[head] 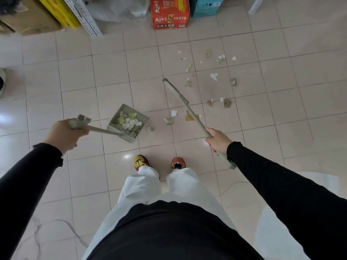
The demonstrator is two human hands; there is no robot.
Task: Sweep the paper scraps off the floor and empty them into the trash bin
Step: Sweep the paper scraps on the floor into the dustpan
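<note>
My left hand (68,133) grips the long handle of a pale green dustpan (115,127) resting on the tiled floor ahead of my feet; its tray holds several white and yellow paper scraps. My right hand (217,140) grips the handle of a pale green broom (176,91), whose head is angled up and left over the floor. Loose paper scraps (214,76) lie scattered to the right of the broom, with a few more scraps (170,121) just right of the dustpan. No trash bin is in view.
A red carton (170,13) and a blue box (206,6) stand against the far wall. Brown cardboard boxes (28,17), a yellow crate and a white perforated shelf post (84,17) fill the far left. A thin cable (56,225) lies on the floor near left.
</note>
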